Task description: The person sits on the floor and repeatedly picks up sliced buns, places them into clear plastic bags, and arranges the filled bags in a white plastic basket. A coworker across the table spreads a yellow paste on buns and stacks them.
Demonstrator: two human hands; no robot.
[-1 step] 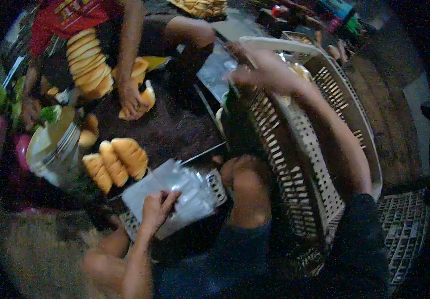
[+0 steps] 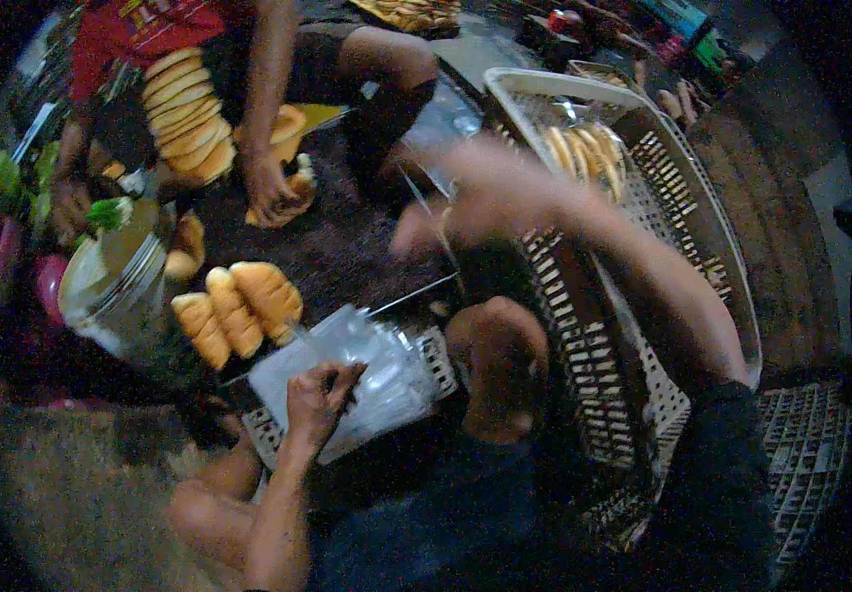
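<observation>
My left hand [image 2: 317, 403] rests over a stack of clear plastic bags [image 2: 386, 380], its thumb and fingers drawn together; whether a bag edge is pinched in them is hidden. Smeared by motion, my right hand [image 2: 470, 197] hangs over the gap between the dark work surface [image 2: 357, 247] and a large pale plastic basket [image 2: 608, 84]. Its fingers are too blurred to read. Inside the basket lies a clear bag of buns [image 2: 584, 158]. Just beyond the plastic bags, several golden bread rolls [image 2: 238, 314] sit side by side.
Across from me, another person's hand [image 2: 273, 197] holds a bread roll, near a long row of sliced rolls [image 2: 187, 113]. A pail [image 2: 115, 281] with green leaves stands at the left. My knee [image 2: 500, 340] is between the bags and the basket.
My right hand has moved left and nearer, away from the basket, so the bagged buns show more fully. My left hand's thumb and fingers have drawn closer together over the bags.
</observation>
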